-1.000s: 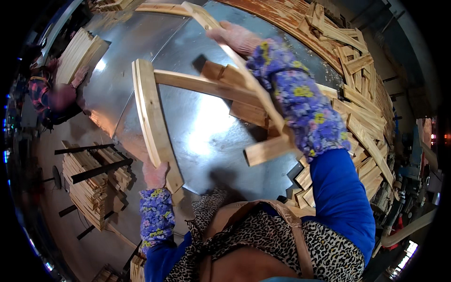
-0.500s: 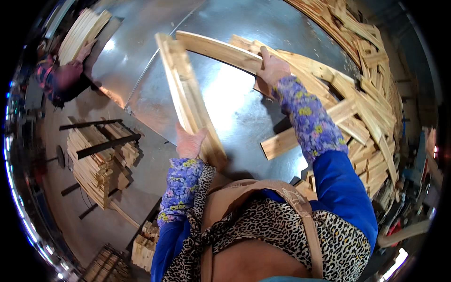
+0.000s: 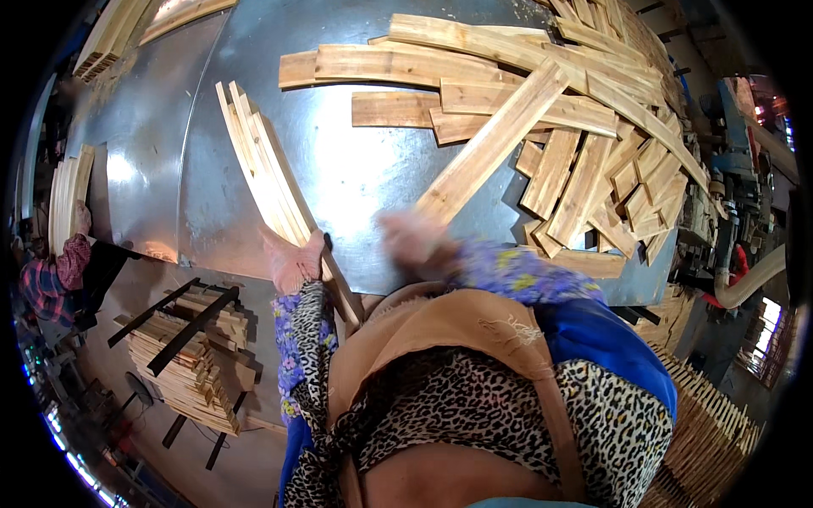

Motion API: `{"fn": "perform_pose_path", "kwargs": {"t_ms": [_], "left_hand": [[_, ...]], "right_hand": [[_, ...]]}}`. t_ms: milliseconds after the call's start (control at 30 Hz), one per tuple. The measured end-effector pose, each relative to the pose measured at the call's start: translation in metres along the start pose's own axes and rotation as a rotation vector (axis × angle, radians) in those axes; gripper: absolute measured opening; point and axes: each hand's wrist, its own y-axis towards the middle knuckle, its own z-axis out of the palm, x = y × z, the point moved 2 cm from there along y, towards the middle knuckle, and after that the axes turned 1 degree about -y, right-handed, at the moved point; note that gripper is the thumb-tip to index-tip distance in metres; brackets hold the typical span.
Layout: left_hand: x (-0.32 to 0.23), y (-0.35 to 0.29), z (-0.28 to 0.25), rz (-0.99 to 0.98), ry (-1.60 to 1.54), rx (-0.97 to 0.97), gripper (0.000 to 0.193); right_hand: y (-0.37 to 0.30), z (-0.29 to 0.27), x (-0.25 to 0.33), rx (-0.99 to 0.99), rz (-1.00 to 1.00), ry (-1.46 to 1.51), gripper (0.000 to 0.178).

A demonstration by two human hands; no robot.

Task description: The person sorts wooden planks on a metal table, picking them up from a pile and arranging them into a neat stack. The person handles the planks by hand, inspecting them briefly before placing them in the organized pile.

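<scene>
Left hand: (image 3: 292,258) closed around the near part of a slat bundle, thumb on its right side.
Slat bundle: (image 3: 269,173) on the metal table (image 3: 339,190), left of the loose boards, slats side by side, far end angled left.
Right hand: (image 3: 417,240) motion-blurred, at the near end of a diagonal board; can't tell if it's gripping or just beside it.
Diagonal board: (image 3: 500,140) far end over the board pile (image 3: 583,182), near end toward the right hand.
Co-worker's hand: (image 3: 83,218) against an upright slat stack (image 3: 63,203), far left.
Floor, lower left: stacked slats (image 3: 182,364) with dark bars.
</scene>
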Motion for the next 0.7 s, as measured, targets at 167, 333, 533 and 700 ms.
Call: {"fn": "perform_pose_path", "kwargs": {"t_ms": [167,333,533,700], "left_hand": [[0.002,0.007,-0.001,0.017,-0.08,0.064,0.128],[-0.035,0.01,-0.021,-0.041,0.169,0.181,0.126],[-0.013,0.009,-0.012,0.087,0.008,0.101,0.123],[-0.034,-0.016,-0.008,0.026,0.402,0.02,0.128]], "right_hand": [[0.027,-0.182,-0.046,-0.588,1.21,0.345,0.032],[0.057,-0.082,-0.065,-0.388,0.968,0.433,0.055],[0.13,0.024,0.031,0.48,0.491,-0.069,0.052],[0.15,-0.004,0.019,0.557,0.205,-0.074,0.038]]}}
